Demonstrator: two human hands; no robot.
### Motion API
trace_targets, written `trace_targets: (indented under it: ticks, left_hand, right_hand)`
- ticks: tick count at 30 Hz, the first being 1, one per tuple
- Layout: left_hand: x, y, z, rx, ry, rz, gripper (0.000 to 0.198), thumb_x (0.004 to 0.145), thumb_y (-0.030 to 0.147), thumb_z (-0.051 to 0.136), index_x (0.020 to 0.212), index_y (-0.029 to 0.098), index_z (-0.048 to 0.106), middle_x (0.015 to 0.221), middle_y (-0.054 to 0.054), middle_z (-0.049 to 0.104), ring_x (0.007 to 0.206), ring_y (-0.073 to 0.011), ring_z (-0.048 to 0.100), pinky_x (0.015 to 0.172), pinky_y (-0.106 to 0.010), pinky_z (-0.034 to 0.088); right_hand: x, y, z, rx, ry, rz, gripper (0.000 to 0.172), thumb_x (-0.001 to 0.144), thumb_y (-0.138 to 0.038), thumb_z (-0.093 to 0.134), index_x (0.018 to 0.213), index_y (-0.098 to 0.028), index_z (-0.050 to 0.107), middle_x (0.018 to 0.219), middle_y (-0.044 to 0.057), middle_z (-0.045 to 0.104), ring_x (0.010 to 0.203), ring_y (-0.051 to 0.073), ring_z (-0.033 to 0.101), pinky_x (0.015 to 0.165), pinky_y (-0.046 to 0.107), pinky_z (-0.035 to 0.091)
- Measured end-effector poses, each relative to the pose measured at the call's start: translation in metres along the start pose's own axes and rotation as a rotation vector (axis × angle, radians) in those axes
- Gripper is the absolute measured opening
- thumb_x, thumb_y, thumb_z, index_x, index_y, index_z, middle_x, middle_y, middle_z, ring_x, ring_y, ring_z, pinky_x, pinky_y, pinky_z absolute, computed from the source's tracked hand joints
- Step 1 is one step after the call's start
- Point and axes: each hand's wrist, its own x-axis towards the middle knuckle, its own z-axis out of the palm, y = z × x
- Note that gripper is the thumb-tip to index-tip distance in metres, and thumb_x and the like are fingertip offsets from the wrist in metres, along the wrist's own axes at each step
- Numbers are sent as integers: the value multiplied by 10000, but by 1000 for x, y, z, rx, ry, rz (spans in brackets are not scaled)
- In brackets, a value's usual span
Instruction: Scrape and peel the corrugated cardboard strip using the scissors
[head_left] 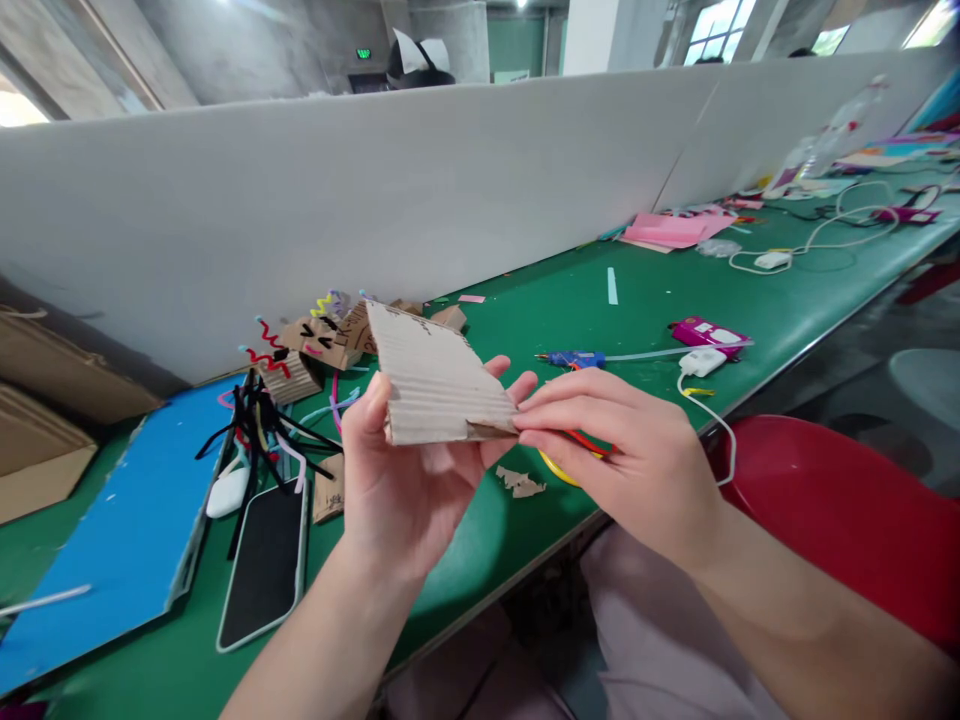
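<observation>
A piece of corrugated cardboard point(442, 385) is held up over the table, its ridged side facing me. My left hand point(409, 480) grips it from below and the left, thumb on the near left edge and fingers behind. At its lower right corner, my right hand point(630, 450) pinches the edge between thumb and fingers, where a flap of the surface layer looks torn. Below that corner, torn cardboard scraps point(520, 483) lie on the table. Beyond my right hand is a blue glue gun point(574, 359), with scissors point(562, 470) partly hidden under the hand.
Left of my hands are a phone point(264, 565), black pipe cleaners point(259, 420), a white earphone case point(227, 492) and a blue board point(142, 520). Decorated cardboard boxes point(322, 340) stand near the white partition point(360, 200). A red stool point(840, 520) is at right, near a charger cable point(712, 410).
</observation>
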Motion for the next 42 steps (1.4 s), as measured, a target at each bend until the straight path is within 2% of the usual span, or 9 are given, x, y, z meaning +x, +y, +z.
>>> trace_targets:
  ticks: [5, 10, 17, 21, 24, 29, 33, 37, 42]
  left_hand:
    - [-2, 0, 3, 5, 42, 20, 321, 766, 454, 548, 898, 175, 633, 978, -102, 684, 1061, -356, 585, 728, -367, 549]
    - [-1, 0, 2, 0, 19, 14, 333, 758, 458, 556, 922, 178, 631, 1005, -108, 673, 1053, -359, 589, 675, -351, 560]
    - [-2, 1, 2, 28, 42, 27, 271, 757, 432, 554, 907, 223, 638, 1006, -86, 680, 1062, -338, 589, 827, -446, 526]
    - [-2, 1, 2, 22, 58, 24, 269, 750, 443, 558, 900, 234, 637, 1011, -76, 681, 1065, -333, 591, 838, -442, 522]
    - [0, 2, 0, -1, 46, -14, 338, 780, 500, 502, 885, 215, 650, 980, -88, 694, 1063, -323, 596, 814, -412, 535]
    - [1, 3, -4, -69, -2, -101, 491, 817, 582, 405, 897, 171, 661, 970, -105, 700, 1064, -298, 600, 840, -365, 525]
    - [0, 2, -5, -113, -2, -137, 529, 823, 600, 385, 952, 160, 649, 971, -115, 699, 1067, -286, 598, 832, -334, 523]
    - [-1, 3, -4, -151, 17, -156, 541, 828, 594, 390, 960, 137, 648, 991, -136, 694, 1004, -274, 631, 790, -315, 539]
    - [-2, 3, -1, -211, 21, -173, 529, 844, 575, 382, 865, 128, 663, 1004, -122, 696, 938, -261, 656, 760, -308, 549]
  right_hand:
    - [-1, -1, 0, -13, 2, -6, 63, 780, -183, 637, 832, -205, 666, 835, 38, 696, 814, 145, 638, 750, 298, 545]
    - [-2, -2, 1, -21, 24, -15, 67, 774, -163, 643, 822, -201, 670, 824, 34, 698, 805, 136, 639, 743, 276, 544]
    - [0, 0, -1, 36, -30, 55, 86, 780, -156, 633, 815, -221, 678, 843, 18, 699, 812, 140, 644, 745, 284, 541]
    - [1, -2, -1, 31, -20, 55, 115, 791, -130, 598, 809, -218, 669, 829, 20, 700, 817, 144, 646, 756, 293, 541]
    - [0, -1, 0, 9, 19, 39, 155, 802, -100, 554, 827, -214, 656, 835, 32, 701, 827, 148, 646, 765, 308, 542]
    - [-3, 3, 0, -75, 50, -128, 168, 785, -74, 565, 866, -195, 649, 853, 61, 704, 829, 154, 641, 764, 327, 548]
    - [-4, 4, 0, -156, 46, -277, 195, 739, -56, 612, 890, -174, 649, 863, 75, 706, 852, 171, 641, 788, 338, 555]
    - [-3, 1, 1, -207, 55, -331, 177, 730, -58, 617, 852, -181, 652, 830, 69, 714, 827, 180, 656, 765, 329, 570]
    - [-2, -1, 0, -254, 57, -366, 147, 734, -92, 627, 837, -193, 652, 818, 57, 721, 809, 179, 665, 767, 337, 573]
